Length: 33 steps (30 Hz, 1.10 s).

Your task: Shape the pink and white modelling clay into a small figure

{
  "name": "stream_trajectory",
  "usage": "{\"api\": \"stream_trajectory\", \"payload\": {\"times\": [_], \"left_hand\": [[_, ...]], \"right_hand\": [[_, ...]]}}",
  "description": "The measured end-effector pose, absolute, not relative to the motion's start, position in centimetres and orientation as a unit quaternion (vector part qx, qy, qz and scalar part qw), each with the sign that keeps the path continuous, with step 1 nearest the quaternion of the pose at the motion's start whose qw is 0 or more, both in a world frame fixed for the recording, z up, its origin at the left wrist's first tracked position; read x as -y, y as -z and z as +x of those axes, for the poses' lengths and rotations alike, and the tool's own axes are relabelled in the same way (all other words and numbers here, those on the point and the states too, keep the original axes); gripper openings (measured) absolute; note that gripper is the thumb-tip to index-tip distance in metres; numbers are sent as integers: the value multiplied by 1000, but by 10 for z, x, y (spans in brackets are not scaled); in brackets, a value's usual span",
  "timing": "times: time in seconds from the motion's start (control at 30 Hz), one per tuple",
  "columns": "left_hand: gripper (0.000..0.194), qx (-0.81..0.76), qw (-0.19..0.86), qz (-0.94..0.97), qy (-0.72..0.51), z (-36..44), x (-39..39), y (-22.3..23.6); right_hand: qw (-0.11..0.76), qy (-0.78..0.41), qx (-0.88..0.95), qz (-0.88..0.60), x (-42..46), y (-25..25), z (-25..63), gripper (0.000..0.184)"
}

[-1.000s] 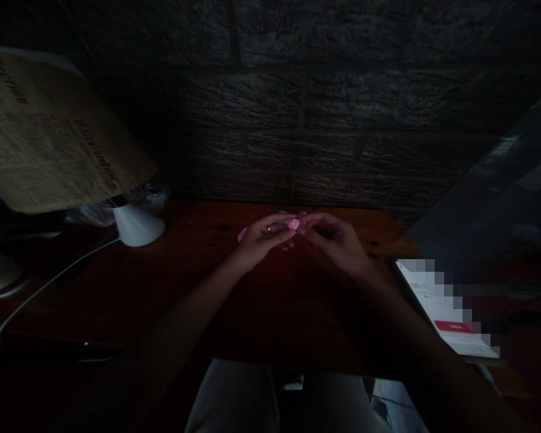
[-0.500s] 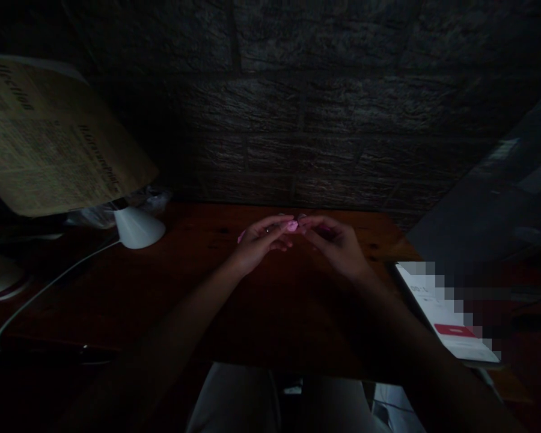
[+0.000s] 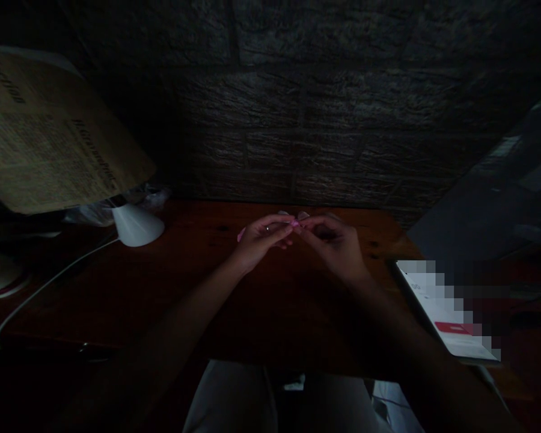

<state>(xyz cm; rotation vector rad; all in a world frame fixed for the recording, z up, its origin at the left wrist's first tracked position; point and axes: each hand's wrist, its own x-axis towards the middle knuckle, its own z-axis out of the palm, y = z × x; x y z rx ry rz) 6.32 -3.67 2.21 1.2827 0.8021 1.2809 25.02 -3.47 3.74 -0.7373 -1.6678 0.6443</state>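
Above the wooden table [image 3: 171,282], both hands meet at a small pink piece [image 3: 294,223], soft-looking and too dim to name by kind. My left hand [image 3: 259,237] pinches it between thumb and index finger; a ring shows on that hand. From the other side, my right hand [image 3: 333,240] is closed, with thumb and index fingertips pressed on the same piece. More pink [image 3: 240,235] shows at the left hand's outer edge. Just behind the fingertips are small pale shapes [image 3: 303,214], partly covered by the hands.
A lamp with a newspaper-print shade [image 3: 63,132] and white base [image 3: 137,225] stands at the left, its white cord [image 3: 49,282] crossing the table. A lit tablet-like screen [image 3: 446,319] lies at the right. The dark brick wall [image 3: 297,108] rises behind.
My right fingertips have come in against the pink piece, so less of it shows. The left hand keeps nearly the same place. The view has shifted slightly.
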Motion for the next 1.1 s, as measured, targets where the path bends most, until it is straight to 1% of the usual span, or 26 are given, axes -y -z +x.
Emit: {"api": "stream_trajectory", "payload": {"times": [0.13,0.2,0.4,0.5,0.7,0.9,1.1], "left_hand": [[34,-337,548,537,-546,64,37,-23],[33,-335,544,535,-553,65,38,-24],[36,-358,537,514,-565,69,39,-25],[39,-362,532,508,-572,68,38,-25],[39,-365,515,526,-570,67,38,-24],[34,-353,506,537,-576,69,40,-26],[32,-356,492,541,-582,70,42,-28]], "right_hand": [[567,-253,714,-323,34,-37,251,5],[565,-251,717,-320,34,-37,251,3],[543,-254,727,-334,37,-39,251,8],[548,-258,719,-341,37,-39,251,10],[558,-250,711,-347,36,-36,250,18],[561,-251,714,-334,35,-36,250,10],[552,-253,724,-328,36,-37,251,9]]}}
